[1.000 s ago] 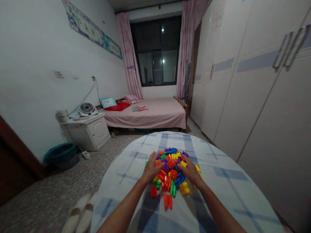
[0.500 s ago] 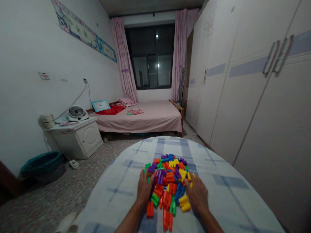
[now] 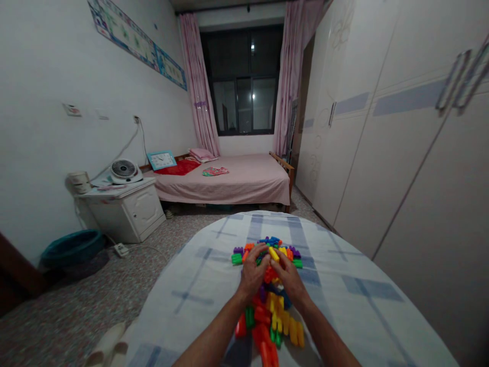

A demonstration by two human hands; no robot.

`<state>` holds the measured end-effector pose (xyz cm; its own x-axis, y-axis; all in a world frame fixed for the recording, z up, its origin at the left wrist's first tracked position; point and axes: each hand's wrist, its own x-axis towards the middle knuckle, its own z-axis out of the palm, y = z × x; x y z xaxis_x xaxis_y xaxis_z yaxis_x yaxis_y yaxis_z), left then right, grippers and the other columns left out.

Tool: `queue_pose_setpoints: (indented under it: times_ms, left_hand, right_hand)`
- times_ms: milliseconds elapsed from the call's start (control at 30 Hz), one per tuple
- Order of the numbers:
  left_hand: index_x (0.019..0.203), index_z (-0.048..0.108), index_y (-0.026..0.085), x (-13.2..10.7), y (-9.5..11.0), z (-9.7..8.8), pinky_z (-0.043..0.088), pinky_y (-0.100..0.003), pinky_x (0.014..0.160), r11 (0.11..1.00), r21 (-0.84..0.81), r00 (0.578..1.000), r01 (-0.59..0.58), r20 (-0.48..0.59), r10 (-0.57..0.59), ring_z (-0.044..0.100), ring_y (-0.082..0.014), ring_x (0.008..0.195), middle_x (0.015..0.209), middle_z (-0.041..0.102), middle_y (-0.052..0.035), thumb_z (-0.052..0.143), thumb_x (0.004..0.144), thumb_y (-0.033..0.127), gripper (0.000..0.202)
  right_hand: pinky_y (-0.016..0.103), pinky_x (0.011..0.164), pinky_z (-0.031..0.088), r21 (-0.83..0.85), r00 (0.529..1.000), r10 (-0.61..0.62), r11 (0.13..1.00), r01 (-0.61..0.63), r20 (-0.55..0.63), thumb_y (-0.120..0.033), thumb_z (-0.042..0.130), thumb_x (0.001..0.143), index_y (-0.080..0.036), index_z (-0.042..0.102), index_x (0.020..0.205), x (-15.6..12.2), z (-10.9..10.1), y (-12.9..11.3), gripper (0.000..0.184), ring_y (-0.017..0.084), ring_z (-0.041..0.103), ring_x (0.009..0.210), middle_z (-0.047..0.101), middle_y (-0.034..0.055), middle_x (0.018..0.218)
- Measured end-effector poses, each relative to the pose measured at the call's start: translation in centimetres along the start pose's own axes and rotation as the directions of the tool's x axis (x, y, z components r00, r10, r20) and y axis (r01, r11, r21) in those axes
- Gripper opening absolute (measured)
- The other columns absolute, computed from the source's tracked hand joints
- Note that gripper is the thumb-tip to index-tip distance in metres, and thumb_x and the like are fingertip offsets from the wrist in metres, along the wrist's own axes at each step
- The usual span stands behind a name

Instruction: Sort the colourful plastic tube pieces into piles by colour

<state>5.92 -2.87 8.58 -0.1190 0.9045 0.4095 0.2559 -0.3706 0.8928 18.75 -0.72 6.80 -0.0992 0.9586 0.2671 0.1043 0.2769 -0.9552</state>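
A heap of plastic building blocks (image 3: 263, 312) in red, orange, yellow, green, blue and purple lies on the cloth-covered round table. Both hands are close together over its middle. My left hand (image 3: 252, 272) has its fingers and thumb curled inward; what lies between them is hard to make out. My right hand (image 3: 290, 278) is closed at the fingertips on a yellow block (image 3: 274, 254), which sits tilted between the two hands. My forearms and hands hide part of the heap. Several yellow blocks (image 3: 293, 330) lie beside my right forearm.
The table (image 3: 191, 290) has a white and blue checked cloth. Beyond it stands a bed (image 3: 225, 186). A cabinet with a fan (image 3: 124, 171) and a teal basin (image 3: 72, 248) are at the left; a wardrobe (image 3: 405, 153) lines the right.
Both hands have moved inward from the sides of the heap and come together over its middle. Some blocks have shifted, and a yellow block now shows between the fingers. The view has tilted slightly.
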Motion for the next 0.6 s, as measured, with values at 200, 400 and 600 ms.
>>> queue_pose_setpoints:
  times_ms: [200, 400, 600]
  left_hand:
    - [0.108, 0.064, 0.019, 3.4, -4.3, -5.4, 0.037, -0.038, 0.106, 0.955, 0.29, 0.997, -0.069, 0.005, 0.071, 0.051, -0.0202, 0.119, 0.122, 0.059, -0.0081, 0.044, 0.088, 0.038, 0.034]
    - [0.118, 0.059, 0.019, 4.2, -15.2, -11.2, 0.031, -0.047, 0.109, 0.695, 0.719, 0.998, -0.002, 0.047, -0.046, 0.041, -0.0232, 0.13, 0.134, 0.052, -0.0095, 0.031, 0.092, 0.031, 0.04]
    - [0.121, 0.057, 0.023, 6.5, -18.5, -10.2, 0.025, -0.055, 0.108, 0.598, 0.79, 0.979, -0.133, 0.199, -0.045, 0.033, -0.0263, 0.135, 0.136, 0.051, -0.0086, 0.037, 0.089, 0.024, 0.037]
  right_hand:
    - [0.042, 0.102, 0.038, -0.328, 0.998, 0.006, 0.944, -0.028, -0.066, -0.055, 0.041, 0.081, -0.019, 0.061, 0.115, 3.0, -7.5, 2.6, 0.053, 0.025, 0.054, 0.115, 0.061, 0.0091, 0.12]
    - [0.045, 0.107, 0.031, -0.755, 0.994, -0.053, 0.654, -0.041, -0.1, -0.037, 0.033, 0.086, -0.015, 0.055, 0.122, 6.6, -13.3, 10.9, 0.047, 0.025, 0.045, 0.125, 0.052, 0.0126, 0.133]
    - [0.053, 0.106, 0.028, -0.899, 0.981, -0.162, 0.405, 0.169, 0.111, -0.016, 0.04, 0.082, -0.023, 0.062, 0.107, 9.7, -12.0, 14.0, 0.034, 0.025, 0.038, 0.131, 0.049, 0.0063, 0.138]
